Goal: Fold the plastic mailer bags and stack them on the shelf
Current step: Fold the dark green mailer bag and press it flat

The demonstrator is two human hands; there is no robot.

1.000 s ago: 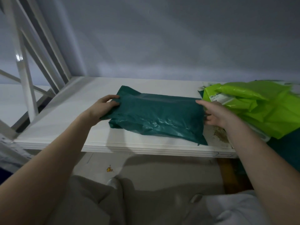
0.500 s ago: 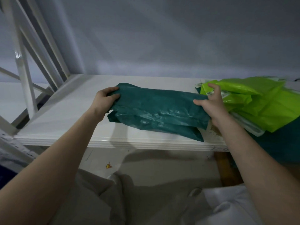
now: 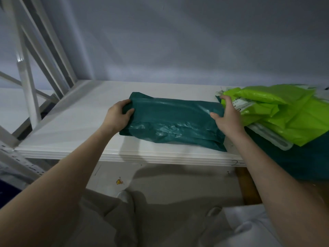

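Two hands, left hand (image 3: 118,115) and right hand (image 3: 228,116), grip a glossy, crinkled teal mailer (image 3: 175,122).

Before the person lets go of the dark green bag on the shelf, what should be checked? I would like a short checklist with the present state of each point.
1. Folded dark green plastic mailer bag lies on the white shelf board: ok.
2. Left hand has a grip on the bag's left end: ok.
3. Right hand holds the right end: ok.
4. Bag clear of the shelf's front edge: ok, but its near right corner is close.
5. Bag apart from the crumpled lime green plastic bags: cannot tell, the right hand covers the gap.
6. Fold will stay flat when released: cannot tell.
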